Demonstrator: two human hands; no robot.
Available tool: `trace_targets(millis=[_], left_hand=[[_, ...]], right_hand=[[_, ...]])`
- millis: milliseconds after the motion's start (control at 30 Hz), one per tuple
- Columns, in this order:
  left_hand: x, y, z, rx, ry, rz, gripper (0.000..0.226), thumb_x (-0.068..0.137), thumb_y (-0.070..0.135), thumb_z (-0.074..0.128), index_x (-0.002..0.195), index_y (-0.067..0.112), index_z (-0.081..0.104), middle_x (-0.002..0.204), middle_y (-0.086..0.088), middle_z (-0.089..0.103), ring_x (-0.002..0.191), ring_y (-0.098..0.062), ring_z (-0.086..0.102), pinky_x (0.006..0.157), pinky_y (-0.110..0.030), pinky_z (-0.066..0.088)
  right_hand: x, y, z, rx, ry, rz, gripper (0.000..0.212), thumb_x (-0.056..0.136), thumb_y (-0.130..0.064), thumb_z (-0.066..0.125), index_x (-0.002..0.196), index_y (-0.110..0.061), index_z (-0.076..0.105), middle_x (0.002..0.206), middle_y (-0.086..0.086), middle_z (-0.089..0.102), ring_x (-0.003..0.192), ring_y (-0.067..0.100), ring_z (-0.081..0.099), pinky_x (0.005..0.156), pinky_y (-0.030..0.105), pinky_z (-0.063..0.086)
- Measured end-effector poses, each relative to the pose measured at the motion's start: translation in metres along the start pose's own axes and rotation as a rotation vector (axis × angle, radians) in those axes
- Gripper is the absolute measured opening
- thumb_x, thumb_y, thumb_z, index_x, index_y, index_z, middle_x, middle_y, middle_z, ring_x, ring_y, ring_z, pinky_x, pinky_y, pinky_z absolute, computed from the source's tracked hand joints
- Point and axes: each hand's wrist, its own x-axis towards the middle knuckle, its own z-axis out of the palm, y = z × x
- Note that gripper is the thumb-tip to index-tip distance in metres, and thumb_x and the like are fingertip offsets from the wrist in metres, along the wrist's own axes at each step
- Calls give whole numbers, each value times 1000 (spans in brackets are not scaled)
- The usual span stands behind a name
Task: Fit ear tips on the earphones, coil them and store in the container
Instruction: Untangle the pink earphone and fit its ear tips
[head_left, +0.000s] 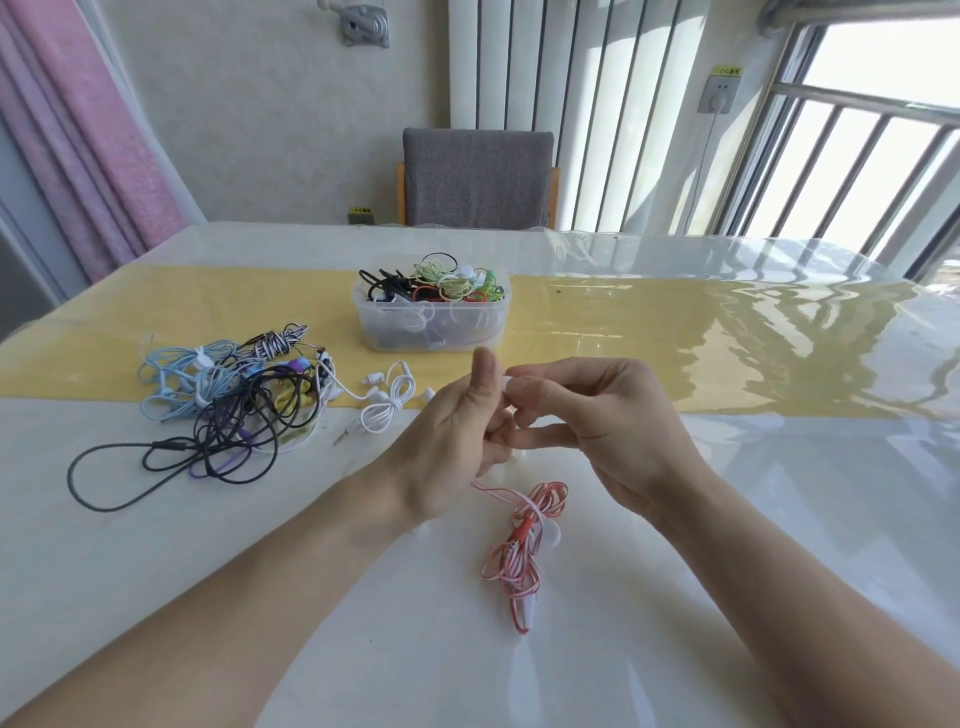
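My left hand (452, 436) and my right hand (587, 415) meet above the table, fingertips together. Between them I pinch a small white piece (506, 385), an earbud or ear tip; which one I cannot tell. A red-and-white earphone cable (524, 535) runs down from my left hand and lies loosely bundled on the table below. Its other white earbud (553, 535) rests in the bundle. The clear plastic container (431, 327) stands further back, holding several coiled earphones.
A tangled pile of earphones (234, 395), blue, black, purple and striped, lies at the left. A white coiled pair (387, 402) and loose white ear tips (427, 395) sit beside it. A grey chair (478, 176) stands behind the table.
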Motion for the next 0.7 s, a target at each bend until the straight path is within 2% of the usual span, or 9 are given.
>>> trace_targets(millis=[67,133,200,267,400,467,567,700], left_hand=[[1,-1,-2,-21,-12,-16,79,96,55,16,110,-14,52,61,-13,21,50,-11,20,46,-20,20],[1,-1,-3,-53,-15,0,63,100,45,23,107,-3,63,53,-4,23,47,-10,20,45,-19,22],[1,1,-3,-83,-6,16,58,105,36,24,80,23,74,49,3,25,45,-8,19,44,-19,21],[2,1,-3,-103,0,5,67,107,31,22,58,31,68,48,2,24,44,-9,17,44,-21,18],[4,-1,-3,-187,-27,-34,58,97,40,28,52,21,57,44,4,25,42,-9,16,44,-17,18],[5,-4,-3,-207,-48,-41,57,97,42,27,57,18,60,43,3,24,42,-9,15,45,-18,16],[6,-7,-4,-252,-82,-60,60,95,45,30,71,-2,58,43,1,22,43,-9,13,46,-21,12],[6,-8,-5,-302,-109,-74,61,94,47,31,72,-3,58,42,1,20,42,-10,11,46,-25,9]], right_hand=[[1,-2,-4,-10,-57,17,8,87,0,70,90,1,77,69,10,73,62,18,68,63,27,58],[2,-2,-6,-52,-80,16,9,86,-1,70,92,-1,77,70,8,73,64,15,67,61,25,56],[2,-2,-7,-66,-96,9,10,85,-2,71,92,-4,78,76,10,75,65,15,66,60,24,54],[2,-1,-7,-70,-92,-6,10,84,-3,73,90,-6,80,79,12,76,65,15,65,61,25,52],[2,-1,-4,-73,-65,-58,21,85,3,71,79,-15,82,74,9,76,59,15,65,61,22,52],[0,-2,-3,-58,-61,-82,27,86,7,69,75,-15,81,71,8,75,55,13,66,59,19,52],[-1,-2,-2,-26,-57,-95,27,85,9,68,75,-12,81,70,11,75,52,15,66,58,20,53],[0,-2,-2,23,-67,-90,24,84,11,68,77,-8,80,72,13,75,52,17,66,57,21,53]])
